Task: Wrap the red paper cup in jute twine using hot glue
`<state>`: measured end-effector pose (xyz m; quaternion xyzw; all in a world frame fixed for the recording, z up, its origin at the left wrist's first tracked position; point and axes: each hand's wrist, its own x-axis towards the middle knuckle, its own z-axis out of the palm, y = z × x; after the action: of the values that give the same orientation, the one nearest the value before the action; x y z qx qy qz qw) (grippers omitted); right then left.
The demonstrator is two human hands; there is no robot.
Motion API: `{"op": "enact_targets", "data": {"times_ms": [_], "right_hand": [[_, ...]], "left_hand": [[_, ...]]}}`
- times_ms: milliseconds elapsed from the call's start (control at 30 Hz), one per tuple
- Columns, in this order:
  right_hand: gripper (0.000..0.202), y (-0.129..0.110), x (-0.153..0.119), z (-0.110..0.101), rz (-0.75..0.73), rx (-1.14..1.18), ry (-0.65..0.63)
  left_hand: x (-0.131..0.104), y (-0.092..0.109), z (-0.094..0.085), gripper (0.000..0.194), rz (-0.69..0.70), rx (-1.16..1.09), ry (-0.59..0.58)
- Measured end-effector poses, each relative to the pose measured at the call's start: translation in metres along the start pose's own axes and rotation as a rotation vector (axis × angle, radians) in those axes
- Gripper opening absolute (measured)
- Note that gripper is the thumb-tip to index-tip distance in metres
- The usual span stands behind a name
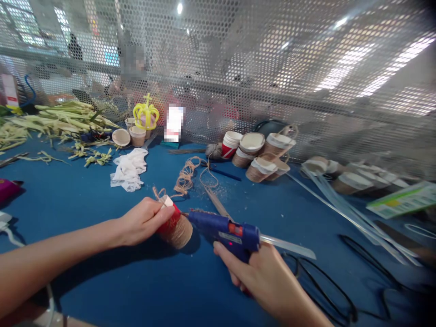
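Observation:
Tilted on its side just above the blue table, a red paper cup [179,230] partly wrapped in twine is gripped near its white rim by my left hand [146,220]. My right hand [257,272] is wrapped around the handle of a blue hot glue gun [221,229], whose small light glows red. A clear glue stick [289,245] pokes out of the gun's back end. The nozzle points left and is at the cup's side; whether it touches I cannot tell. Loose twine [187,177] runs from the cup to a tangled heap behind it.
Several twine-wrapped cups [261,168] stand at the back right, near long clear glue sticks [357,218]. A black cord [323,290] loops beside my right arm. Crumpled white cloth [129,169], dried husks [61,120] and a lit phone [173,122] lie toward the back, before a perforated metal screen [204,59].

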<state>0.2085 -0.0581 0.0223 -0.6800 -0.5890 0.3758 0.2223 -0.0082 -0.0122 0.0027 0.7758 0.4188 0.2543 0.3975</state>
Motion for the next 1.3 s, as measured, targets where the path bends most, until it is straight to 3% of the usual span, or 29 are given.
{"op": "enact_targets", "data": {"times_ms": [233, 367, 500, 667, 833, 933, 1000, 1133, 1233, 1300], "right_hand": [[0.023, -0.008, 0.009, -0.018, -0.056, 0.101, -0.060], [0.024, 0.000, 0.028, -0.043, -0.131, 0.201, 0.130], [0.023, 0.014, 0.057, -0.066, -0.072, 0.014, 0.413], [0.026, 0.037, 0.085, -0.074, 0.060, -0.141, 0.402], [0.031, 0.054, 0.094, -0.074, 0.103, -0.377, 0.411], [0.024, 0.046, 0.087, -0.071, 0.061, -0.500, 0.472], [0.017, 0.029, 0.076, -0.064, -0.047, -0.537, 0.485], [0.016, -0.021, 0.050, -0.037, -0.408, -0.480, 0.266], [0.016, -0.054, 0.038, -0.006, -0.791, -0.259, -0.038], [0.020, -0.070, 0.036, 0.012, -0.860, -0.213, -0.154]], "left_hand": [[0.001, -0.001, 0.001, 0.042, 0.027, 0.028, 0.010], [-0.001, -0.002, 0.001, 0.042, -0.004, 0.027, 0.021], [-0.004, -0.002, 0.002, 0.040, 0.000, 0.010, 0.015], [-0.005, -0.001, 0.002, 0.040, 0.006, 0.005, 0.003], [-0.006, -0.001, 0.002, 0.040, 0.002, 0.000, -0.004], [-0.005, -0.001, 0.002, 0.040, 0.013, 0.005, -0.008], [-0.005, 0.001, 0.002, 0.040, 0.024, 0.022, -0.011], [-0.005, 0.006, 0.003, 0.039, 0.059, 0.078, -0.020], [-0.005, 0.009, 0.006, 0.037, 0.089, 0.125, 0.001], [-0.006, 0.010, 0.007, 0.031, 0.123, 0.128, -0.008]]}}
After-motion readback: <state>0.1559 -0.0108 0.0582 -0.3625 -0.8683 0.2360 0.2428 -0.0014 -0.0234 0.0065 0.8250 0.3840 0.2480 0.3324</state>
